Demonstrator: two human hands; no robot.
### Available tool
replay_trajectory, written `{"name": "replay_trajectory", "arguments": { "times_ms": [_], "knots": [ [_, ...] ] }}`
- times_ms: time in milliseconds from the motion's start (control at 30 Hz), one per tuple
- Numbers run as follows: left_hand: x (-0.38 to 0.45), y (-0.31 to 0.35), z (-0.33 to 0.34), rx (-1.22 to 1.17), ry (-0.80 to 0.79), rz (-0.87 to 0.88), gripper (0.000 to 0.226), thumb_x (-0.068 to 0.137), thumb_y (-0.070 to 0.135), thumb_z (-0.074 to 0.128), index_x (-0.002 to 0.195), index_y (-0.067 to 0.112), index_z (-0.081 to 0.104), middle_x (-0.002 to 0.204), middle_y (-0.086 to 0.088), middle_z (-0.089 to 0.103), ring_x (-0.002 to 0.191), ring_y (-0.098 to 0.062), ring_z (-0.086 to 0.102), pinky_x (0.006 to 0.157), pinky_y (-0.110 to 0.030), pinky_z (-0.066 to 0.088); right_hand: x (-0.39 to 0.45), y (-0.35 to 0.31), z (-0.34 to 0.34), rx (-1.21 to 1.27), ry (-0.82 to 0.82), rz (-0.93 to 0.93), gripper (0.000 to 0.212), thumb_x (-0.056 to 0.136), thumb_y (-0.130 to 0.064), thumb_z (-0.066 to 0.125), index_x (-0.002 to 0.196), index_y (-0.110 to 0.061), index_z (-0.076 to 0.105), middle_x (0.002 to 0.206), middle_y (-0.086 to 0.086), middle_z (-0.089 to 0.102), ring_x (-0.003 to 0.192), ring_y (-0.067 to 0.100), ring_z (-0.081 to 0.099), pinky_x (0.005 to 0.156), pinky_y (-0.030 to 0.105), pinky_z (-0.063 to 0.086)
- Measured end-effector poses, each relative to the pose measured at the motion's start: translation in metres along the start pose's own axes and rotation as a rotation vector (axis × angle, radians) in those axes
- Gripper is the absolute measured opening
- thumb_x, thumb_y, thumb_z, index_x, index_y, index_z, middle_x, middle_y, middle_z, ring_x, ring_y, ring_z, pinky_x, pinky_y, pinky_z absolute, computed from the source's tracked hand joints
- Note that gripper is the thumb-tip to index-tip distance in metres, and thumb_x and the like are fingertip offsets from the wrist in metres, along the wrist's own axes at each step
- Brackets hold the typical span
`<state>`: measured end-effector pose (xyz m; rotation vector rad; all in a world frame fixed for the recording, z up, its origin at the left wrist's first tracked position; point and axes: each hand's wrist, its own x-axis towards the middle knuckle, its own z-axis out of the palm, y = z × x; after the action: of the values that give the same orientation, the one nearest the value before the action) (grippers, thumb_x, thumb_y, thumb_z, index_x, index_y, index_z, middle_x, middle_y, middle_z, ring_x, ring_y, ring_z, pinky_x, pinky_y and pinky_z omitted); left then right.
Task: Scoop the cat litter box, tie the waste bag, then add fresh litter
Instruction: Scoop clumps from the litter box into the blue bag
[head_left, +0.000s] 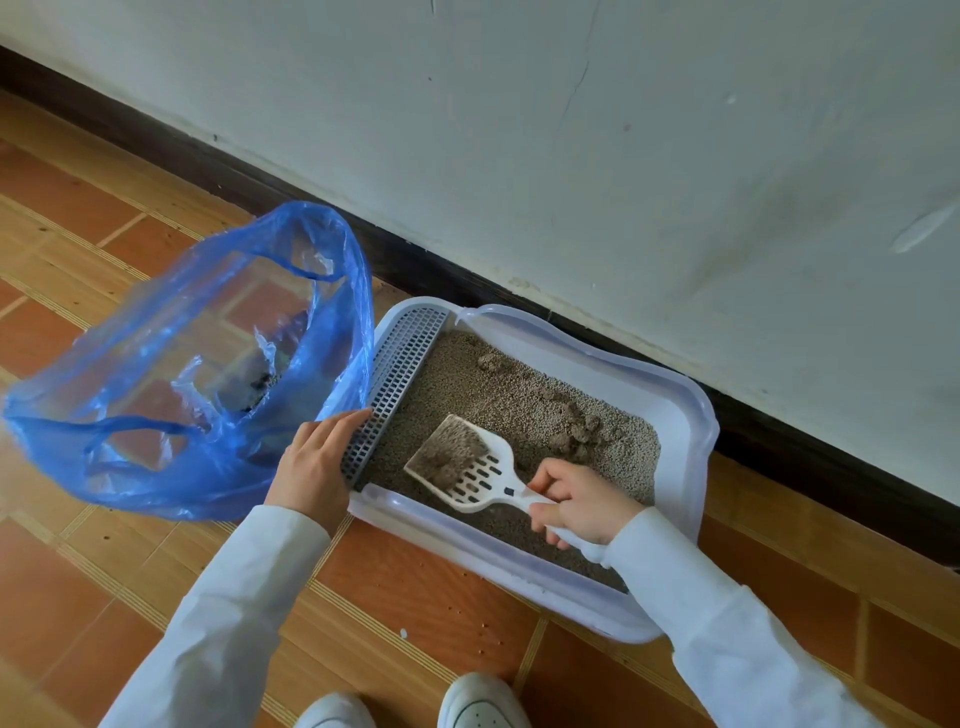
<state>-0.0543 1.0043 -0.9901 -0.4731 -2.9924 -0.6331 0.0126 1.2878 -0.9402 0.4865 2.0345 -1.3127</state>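
Note:
A white litter box (675, 395) full of grey litter lies on the floor against the wall. My right hand (582, 501) grips the handle of a white slotted scoop (467, 462), held above the litter with clumped litter on its blade. More clumps (576, 431) lie in the litter near the far right. My left hand (314, 462) holds the near edge of a blue plastic bag (208, 364) at the box's grey grated step (395, 384). The bag stands open on the left, with dark waste at its bottom.
The wall with its dark baseboard (779, 441) runs right behind the box. Orange tiled floor (415, 597) spreads in front and to the left, with a few stray grains on it. The tips of my white shoes (483, 701) show at the bottom edge.

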Motion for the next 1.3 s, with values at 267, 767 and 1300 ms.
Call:
{"name": "replay_trajectory", "arguments": {
  "times_ms": [267,767,1300],
  "knots": [
    [-0.001,0.002,0.000,-0.002,0.037,0.029,0.062,0.065,-0.021,0.059,0.119,0.009,0.062,0.115,-0.010,0.065,0.093,-0.035,0.056,0.077,-0.049,0.053,-0.018,0.003,-0.018,0.058,0.242,-0.105,0.019,0.087,-0.001,0.059,0.080,-0.017,0.051,0.070,0.006,0.067,0.053,0.020,0.055,0.052,0.031,0.048],
    [-0.009,-0.001,-0.009,0.020,0.194,0.038,0.038,0.075,-0.007,0.056,0.110,0.003,0.066,0.105,-0.013,0.066,0.093,-0.038,0.053,0.078,-0.050,0.051,-0.018,-0.028,-0.016,-0.040,0.363,-0.192,0.013,0.087,-0.009,0.061,0.082,-0.020,0.055,0.069,0.001,0.070,0.053,0.015,0.061,0.059,0.033,0.053],
    [-0.025,-0.029,-0.027,0.149,0.117,-0.099,0.032,0.077,0.030,0.051,0.100,0.021,0.072,0.097,0.005,0.071,0.082,-0.024,0.064,0.068,-0.035,0.050,0.065,-0.166,0.069,-0.330,0.243,-0.415,0.011,0.083,-0.025,0.065,0.086,-0.019,0.056,0.082,0.001,0.069,0.077,0.022,0.066,0.073,0.042,0.055]
  ]
}}
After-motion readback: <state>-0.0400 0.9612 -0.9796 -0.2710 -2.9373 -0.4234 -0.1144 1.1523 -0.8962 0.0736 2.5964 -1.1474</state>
